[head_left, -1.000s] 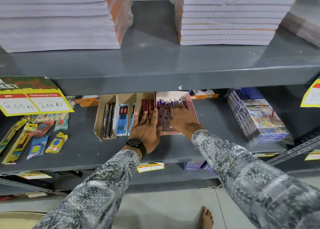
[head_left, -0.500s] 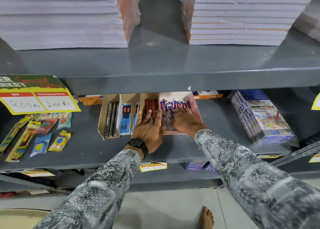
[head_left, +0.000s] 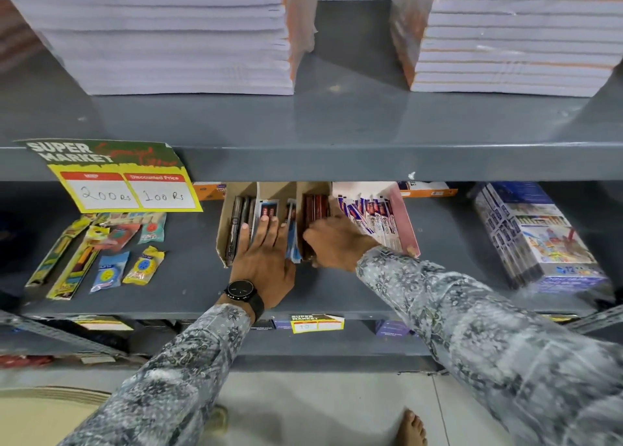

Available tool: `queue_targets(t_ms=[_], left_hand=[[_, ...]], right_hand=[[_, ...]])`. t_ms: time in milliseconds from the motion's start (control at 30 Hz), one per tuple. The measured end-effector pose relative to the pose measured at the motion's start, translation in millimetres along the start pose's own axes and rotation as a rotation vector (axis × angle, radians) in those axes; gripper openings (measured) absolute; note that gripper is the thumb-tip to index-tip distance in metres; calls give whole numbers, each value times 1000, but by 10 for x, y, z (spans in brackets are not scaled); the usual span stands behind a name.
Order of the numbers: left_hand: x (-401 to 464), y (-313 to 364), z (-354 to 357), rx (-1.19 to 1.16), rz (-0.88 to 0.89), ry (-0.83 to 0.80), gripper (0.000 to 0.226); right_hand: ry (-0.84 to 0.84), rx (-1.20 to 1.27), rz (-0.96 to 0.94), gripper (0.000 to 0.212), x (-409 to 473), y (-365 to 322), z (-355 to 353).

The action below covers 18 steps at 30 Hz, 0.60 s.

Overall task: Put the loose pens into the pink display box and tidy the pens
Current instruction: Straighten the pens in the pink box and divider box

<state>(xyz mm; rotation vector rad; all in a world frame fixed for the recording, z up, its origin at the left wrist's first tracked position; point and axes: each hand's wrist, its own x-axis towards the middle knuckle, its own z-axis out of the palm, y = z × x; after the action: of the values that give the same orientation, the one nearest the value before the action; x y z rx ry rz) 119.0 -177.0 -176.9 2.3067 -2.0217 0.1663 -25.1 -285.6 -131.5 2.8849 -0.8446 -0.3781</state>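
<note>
The pink display box sits on the grey shelf, holding a row of packaged pens. The right hand lies just left of it, over the neighbouring brown box's red pens (whether its curled fingers grip anything, I cannot tell). The left hand rests flat, fingers spread wide, on the blue-carded pens further left.
</note>
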Motion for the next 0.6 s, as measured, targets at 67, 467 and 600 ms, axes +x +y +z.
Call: queue_targets(t_ms=[67, 467, 600], left_hand=[[-50, -35, 0, 6, 6, 5, 75], [-243, -474, 7, -103, -154, 29, 84], [-251, -508, 37, -133, -115, 12, 85]], right_hand=[[91, 46, 13, 31, -20, 0, 15], [325, 604, 125, 50, 68, -842, -288], [-2, 605, 294, 46, 316, -914, -161]])
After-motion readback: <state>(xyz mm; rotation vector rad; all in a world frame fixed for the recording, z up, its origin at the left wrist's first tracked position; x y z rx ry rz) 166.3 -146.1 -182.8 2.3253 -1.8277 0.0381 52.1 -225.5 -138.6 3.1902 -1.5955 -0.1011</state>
